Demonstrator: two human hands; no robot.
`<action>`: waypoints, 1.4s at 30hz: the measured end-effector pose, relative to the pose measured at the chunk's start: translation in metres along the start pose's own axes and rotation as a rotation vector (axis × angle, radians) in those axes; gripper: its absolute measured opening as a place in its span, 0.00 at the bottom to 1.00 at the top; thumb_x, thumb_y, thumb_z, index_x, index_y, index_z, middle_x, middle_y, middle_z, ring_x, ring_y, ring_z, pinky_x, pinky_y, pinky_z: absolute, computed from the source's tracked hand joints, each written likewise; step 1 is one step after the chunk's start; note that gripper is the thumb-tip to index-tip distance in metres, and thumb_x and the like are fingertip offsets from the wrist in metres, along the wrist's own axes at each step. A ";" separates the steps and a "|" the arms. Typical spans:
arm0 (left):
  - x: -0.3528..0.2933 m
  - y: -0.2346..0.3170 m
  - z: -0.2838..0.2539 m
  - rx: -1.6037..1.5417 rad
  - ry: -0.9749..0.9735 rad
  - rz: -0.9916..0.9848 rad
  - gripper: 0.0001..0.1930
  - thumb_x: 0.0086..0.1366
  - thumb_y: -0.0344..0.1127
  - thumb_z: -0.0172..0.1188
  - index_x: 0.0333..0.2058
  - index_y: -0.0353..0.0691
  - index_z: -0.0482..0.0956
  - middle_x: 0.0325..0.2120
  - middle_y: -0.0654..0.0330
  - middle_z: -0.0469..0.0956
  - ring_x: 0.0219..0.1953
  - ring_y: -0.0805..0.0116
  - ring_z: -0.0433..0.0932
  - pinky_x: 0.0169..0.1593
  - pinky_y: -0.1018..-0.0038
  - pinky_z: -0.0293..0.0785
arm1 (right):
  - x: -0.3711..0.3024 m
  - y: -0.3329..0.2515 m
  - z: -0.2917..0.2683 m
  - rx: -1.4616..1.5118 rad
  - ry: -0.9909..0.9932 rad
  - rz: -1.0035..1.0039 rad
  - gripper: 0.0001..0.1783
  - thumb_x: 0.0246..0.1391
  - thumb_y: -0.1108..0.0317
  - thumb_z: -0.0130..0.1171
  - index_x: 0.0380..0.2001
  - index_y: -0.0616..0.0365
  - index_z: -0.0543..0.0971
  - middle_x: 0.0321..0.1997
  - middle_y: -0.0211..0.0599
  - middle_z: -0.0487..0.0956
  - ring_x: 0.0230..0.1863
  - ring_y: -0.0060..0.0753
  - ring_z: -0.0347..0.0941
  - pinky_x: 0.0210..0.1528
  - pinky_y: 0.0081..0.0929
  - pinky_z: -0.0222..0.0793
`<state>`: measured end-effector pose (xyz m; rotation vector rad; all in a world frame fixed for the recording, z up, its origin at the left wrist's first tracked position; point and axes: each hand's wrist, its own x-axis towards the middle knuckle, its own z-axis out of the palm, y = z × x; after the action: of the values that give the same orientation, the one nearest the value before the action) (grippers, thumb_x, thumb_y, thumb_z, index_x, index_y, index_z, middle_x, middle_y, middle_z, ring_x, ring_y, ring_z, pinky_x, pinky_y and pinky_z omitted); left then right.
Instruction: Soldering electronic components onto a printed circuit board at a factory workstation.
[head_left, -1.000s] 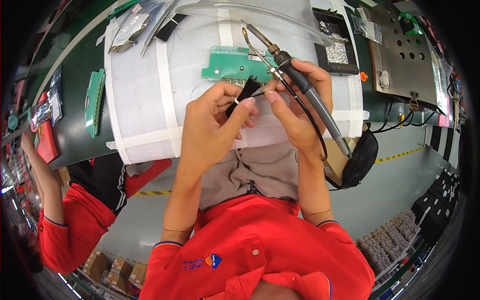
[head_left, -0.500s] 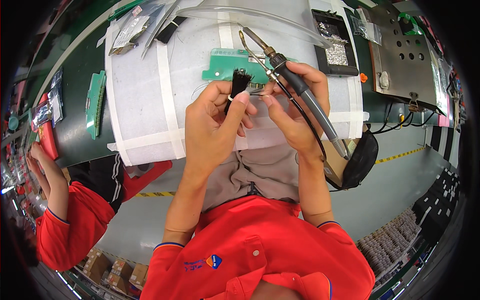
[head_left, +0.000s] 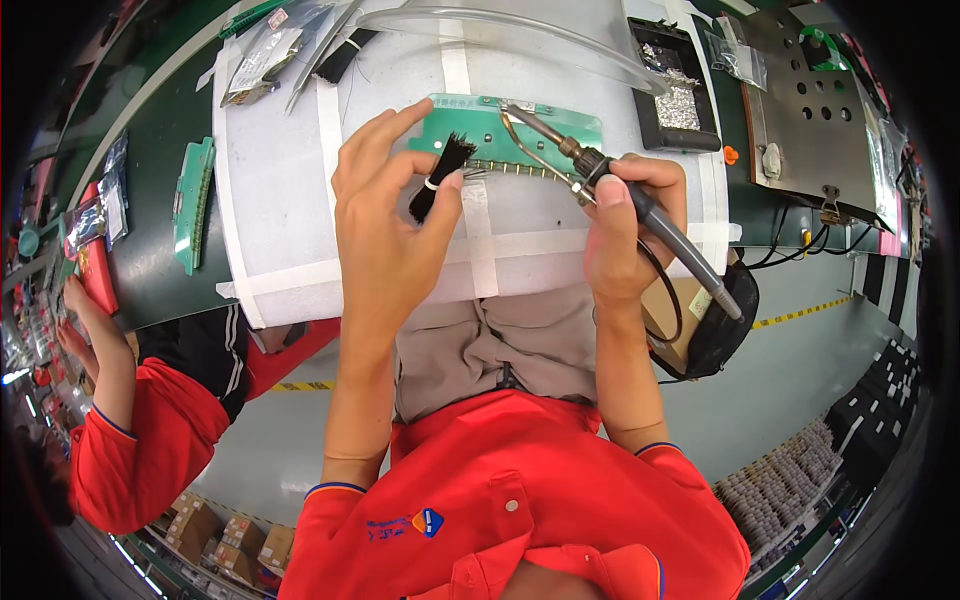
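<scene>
My left hand pinches a bundle of short black wires, bound with a white band, between thumb and a finger. Another finger of that hand reaches up to the left corner of a green board lying on the white mat. Several brass-coloured pins line the board's near edge. In my right hand is a soldering iron with a thin metal tube fixed along it. The iron's tip is over the board's upper part; whether it touches cannot be told.
Beyond the board lie a second black bundle, a clear tube and a bag of parts. A black tray of silvery bits stands at right, near a perforated metal plate. Another green board lies left, near a co-worker's arm.
My hands have moved apart. The left, with the black bundle, went left and a finger reached the board's corner. The iron moved right and its tip came down over the board.
</scene>
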<state>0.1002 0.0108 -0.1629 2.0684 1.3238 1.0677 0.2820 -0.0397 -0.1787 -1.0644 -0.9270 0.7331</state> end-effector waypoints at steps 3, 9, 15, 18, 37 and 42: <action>-0.002 -0.006 0.004 -0.002 -0.022 -0.019 0.05 0.52 0.27 0.63 0.25 0.35 0.75 0.51 0.56 0.76 0.56 0.52 0.67 0.59 0.62 0.59 | -0.002 0.001 0.002 -0.007 0.040 -0.025 0.11 0.50 0.74 0.57 0.35 0.62 0.68 0.28 0.33 0.69 0.24 0.17 0.61 0.29 0.15 0.61; 0.000 -0.007 0.004 -0.036 -0.011 -0.043 0.05 0.52 0.28 0.62 0.24 0.35 0.75 0.50 0.57 0.77 0.55 0.53 0.68 0.59 0.62 0.58 | -0.003 0.001 -0.002 0.021 0.035 -0.049 0.09 0.43 0.79 0.50 0.28 0.60 0.63 0.19 0.27 0.60 0.21 0.16 0.52 0.28 0.17 0.57; 0.000 -0.008 0.006 -0.004 0.000 -0.028 0.04 0.51 0.27 0.62 0.24 0.35 0.75 0.49 0.56 0.77 0.54 0.54 0.69 0.58 0.63 0.59 | -0.002 -0.002 0.003 0.010 0.059 -0.050 0.08 0.41 0.80 0.49 0.25 0.59 0.63 0.16 0.24 0.56 0.20 0.15 0.47 0.27 0.17 0.55; 0.000 -0.008 0.007 -0.004 0.005 -0.023 0.04 0.51 0.27 0.62 0.24 0.35 0.76 0.49 0.56 0.77 0.54 0.55 0.69 0.58 0.63 0.59 | -0.002 -0.003 0.004 0.004 0.052 -0.036 0.08 0.42 0.80 0.49 0.25 0.58 0.63 0.16 0.24 0.57 0.20 0.15 0.47 0.27 0.18 0.54; -0.001 -0.008 0.007 0.006 0.006 -0.036 0.05 0.51 0.28 0.63 0.24 0.35 0.75 0.49 0.57 0.77 0.52 0.55 0.69 0.57 0.63 0.59 | -0.002 -0.001 0.002 0.000 0.032 -0.062 0.08 0.41 0.81 0.48 0.25 0.59 0.62 0.17 0.24 0.56 0.20 0.14 0.47 0.26 0.16 0.52; 0.002 -0.008 0.000 -0.039 0.001 -0.043 0.04 0.52 0.27 0.62 0.25 0.34 0.76 0.47 0.56 0.78 0.50 0.56 0.72 0.54 0.65 0.65 | -0.002 -0.002 0.002 -0.009 0.057 -0.070 0.08 0.40 0.81 0.46 0.25 0.59 0.61 0.17 0.24 0.56 0.20 0.15 0.47 0.26 0.15 0.51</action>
<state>0.0967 0.0165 -0.1680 2.0025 1.3317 1.0671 0.2798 -0.0410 -0.1772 -1.0504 -0.9143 0.6381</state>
